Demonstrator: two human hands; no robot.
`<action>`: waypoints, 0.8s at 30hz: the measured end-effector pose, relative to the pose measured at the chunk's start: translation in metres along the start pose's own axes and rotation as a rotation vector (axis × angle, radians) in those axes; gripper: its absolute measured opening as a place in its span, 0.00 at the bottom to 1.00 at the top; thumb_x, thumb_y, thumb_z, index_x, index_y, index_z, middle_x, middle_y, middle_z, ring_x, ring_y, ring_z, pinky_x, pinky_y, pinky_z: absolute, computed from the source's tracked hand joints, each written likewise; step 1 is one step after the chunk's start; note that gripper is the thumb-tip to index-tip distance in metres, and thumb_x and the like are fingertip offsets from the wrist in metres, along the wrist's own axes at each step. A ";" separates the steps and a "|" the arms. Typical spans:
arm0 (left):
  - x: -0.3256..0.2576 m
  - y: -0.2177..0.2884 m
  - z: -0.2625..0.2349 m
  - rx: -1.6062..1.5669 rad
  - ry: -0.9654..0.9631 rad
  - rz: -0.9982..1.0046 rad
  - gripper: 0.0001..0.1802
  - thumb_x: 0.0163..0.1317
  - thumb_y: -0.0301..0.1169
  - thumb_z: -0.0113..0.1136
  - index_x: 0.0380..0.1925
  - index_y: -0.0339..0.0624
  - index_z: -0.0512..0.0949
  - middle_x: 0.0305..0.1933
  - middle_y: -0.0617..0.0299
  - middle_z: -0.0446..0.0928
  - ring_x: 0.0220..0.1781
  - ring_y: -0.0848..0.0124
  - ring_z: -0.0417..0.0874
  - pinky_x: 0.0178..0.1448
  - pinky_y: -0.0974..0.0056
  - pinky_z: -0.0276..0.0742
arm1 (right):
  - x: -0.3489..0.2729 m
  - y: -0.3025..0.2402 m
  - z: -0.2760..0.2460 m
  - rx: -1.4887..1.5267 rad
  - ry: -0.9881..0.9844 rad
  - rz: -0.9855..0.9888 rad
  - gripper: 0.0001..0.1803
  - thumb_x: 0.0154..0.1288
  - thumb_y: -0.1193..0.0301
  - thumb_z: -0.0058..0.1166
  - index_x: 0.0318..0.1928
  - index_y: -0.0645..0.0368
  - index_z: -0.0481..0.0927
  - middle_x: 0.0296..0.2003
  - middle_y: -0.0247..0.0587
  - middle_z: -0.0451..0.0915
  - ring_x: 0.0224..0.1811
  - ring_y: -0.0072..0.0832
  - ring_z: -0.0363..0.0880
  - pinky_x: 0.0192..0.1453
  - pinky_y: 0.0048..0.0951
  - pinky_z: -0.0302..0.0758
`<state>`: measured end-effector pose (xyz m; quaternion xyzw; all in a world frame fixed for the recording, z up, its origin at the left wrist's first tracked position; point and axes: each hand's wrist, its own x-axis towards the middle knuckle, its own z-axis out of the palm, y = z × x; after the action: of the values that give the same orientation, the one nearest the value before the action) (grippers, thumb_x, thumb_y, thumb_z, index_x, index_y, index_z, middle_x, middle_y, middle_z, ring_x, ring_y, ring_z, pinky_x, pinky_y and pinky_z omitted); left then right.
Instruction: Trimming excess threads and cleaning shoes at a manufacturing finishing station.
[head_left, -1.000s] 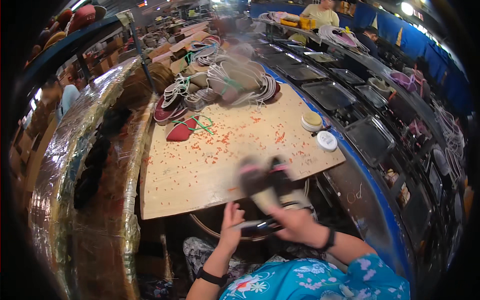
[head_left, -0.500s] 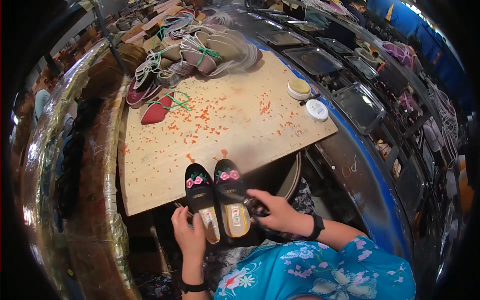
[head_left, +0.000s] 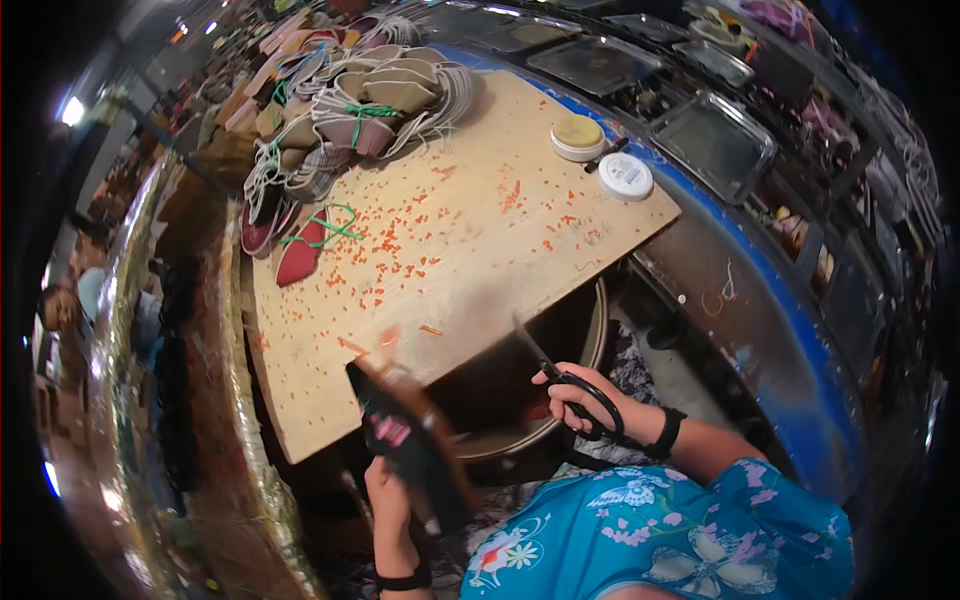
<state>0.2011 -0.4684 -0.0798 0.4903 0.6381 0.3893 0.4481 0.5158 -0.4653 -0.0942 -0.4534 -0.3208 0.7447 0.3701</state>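
My left hand (head_left: 390, 500) grips a pair of black shoes (head_left: 412, 440) with pink flower trim, held together and tilted, near the front edge of the wooden board (head_left: 450, 240). My right hand (head_left: 585, 400) is closed around the black handles of scissors (head_left: 570, 385), whose blades point up toward the board's edge. Under both hands sits a round metal basin (head_left: 560, 400). Small orange scraps are scattered all over the board.
A heap of shoe uppers and soles tied with cords (head_left: 340, 130) fills the board's far left. A red sole (head_left: 300, 255) lies beside it. Two round tins (head_left: 600, 155) stand at the far right corner. Metal trays (head_left: 715, 140) line the blue bench on the right.
The pair of shoes went from both hands into my left hand alone and swung to the left. My right hand let go of them and now holds scissors.
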 end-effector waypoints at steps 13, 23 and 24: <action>-0.016 0.041 -0.005 -0.399 -0.069 -0.244 0.11 0.64 0.28 0.45 0.35 0.34 0.77 0.28 0.60 0.78 0.32 0.71 0.80 0.36 0.68 0.76 | 0.018 -0.020 0.087 -1.008 0.002 -0.627 0.32 0.48 0.53 0.64 0.53 0.54 0.73 0.33 0.42 0.77 0.35 0.39 0.78 0.37 0.36 0.74; -0.047 0.005 -0.024 -0.382 -0.223 -0.315 0.13 0.66 0.31 0.44 0.38 0.34 0.76 0.30 0.62 0.79 0.34 0.72 0.80 0.37 0.69 0.77 | 0.029 0.010 0.065 -1.064 0.064 -0.588 0.26 0.54 0.56 0.61 0.51 0.55 0.74 0.31 0.45 0.78 0.32 0.43 0.79 0.34 0.38 0.75; -0.045 0.005 -0.024 -0.380 -0.231 -0.320 0.14 0.66 0.32 0.44 0.38 0.34 0.76 0.30 0.62 0.79 0.34 0.72 0.80 0.37 0.69 0.77 | 0.027 0.010 0.064 -1.067 0.059 -0.590 0.26 0.54 0.56 0.61 0.51 0.55 0.74 0.31 0.45 0.78 0.32 0.43 0.79 0.34 0.38 0.75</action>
<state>0.1852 -0.5125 -0.0592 0.3314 0.5677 0.3679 0.6577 0.4466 -0.4569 -0.0900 -0.4885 -0.7515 0.3344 0.2911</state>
